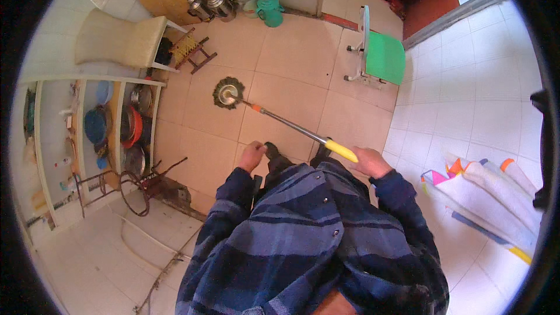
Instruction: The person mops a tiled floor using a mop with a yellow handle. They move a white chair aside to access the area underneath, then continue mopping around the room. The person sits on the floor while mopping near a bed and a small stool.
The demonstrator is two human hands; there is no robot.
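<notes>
A round spin mop (291,125) slants across the tiles ahead of me, its fringed dark mop head (219,94) flat on the floor around a metal disc. Its steel pole ends in a yellow grip (341,150) on my side. My right hand (368,162) is closed around the end of that grip, though some fingers are hidden under it. My left hand (252,156) hangs beside my left leg, away from the mop, with its fingers curled in and nothing visible in them.
A green-seated chair (385,58) stands ahead on the right. Left are a shelf rack (81,77) with basins, a cream chair (119,38), a small wooden stool (191,48) and a metal frame (140,189). Flasks and a teal kettle (269,10) line the far wall; towels (490,189) hang right.
</notes>
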